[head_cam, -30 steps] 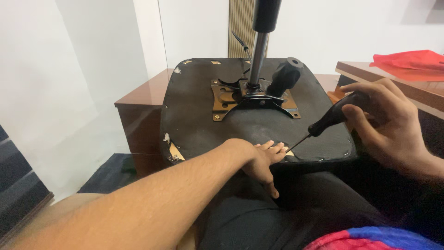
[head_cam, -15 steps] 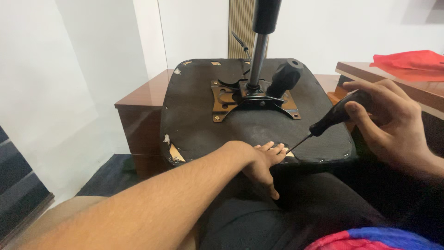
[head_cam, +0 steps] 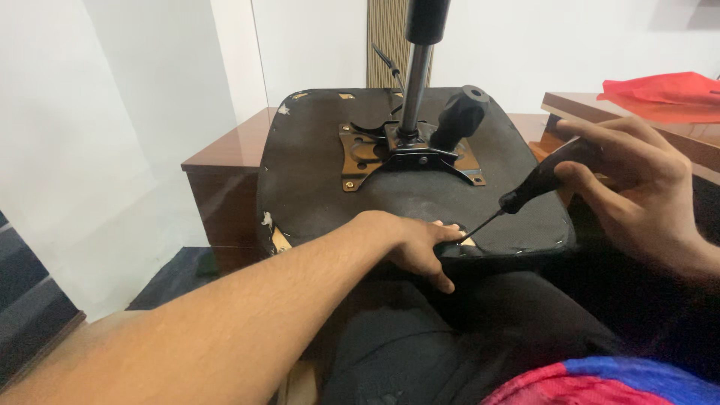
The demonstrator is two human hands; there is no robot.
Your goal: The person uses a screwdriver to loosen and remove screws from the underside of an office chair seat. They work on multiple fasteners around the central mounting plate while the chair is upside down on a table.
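Left hand [head_cam: 420, 247] pinches seat [head_cam: 322, 180] edge, frame centre; right hand [head_cam: 637, 187] grips screwdriver [head_cam: 525, 196], shaft angling down-left, tip at left fingers.

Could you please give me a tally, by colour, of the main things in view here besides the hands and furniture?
Black: 2, the upturned black fabric-covered chair seat and the black-handled screwdriver in the right hand
Brass-coloured: 1, the flat metal mounting plate
Silver: 1, the upright metal gas-lift rod
Red: 1, the folded red cloth
Total: 5
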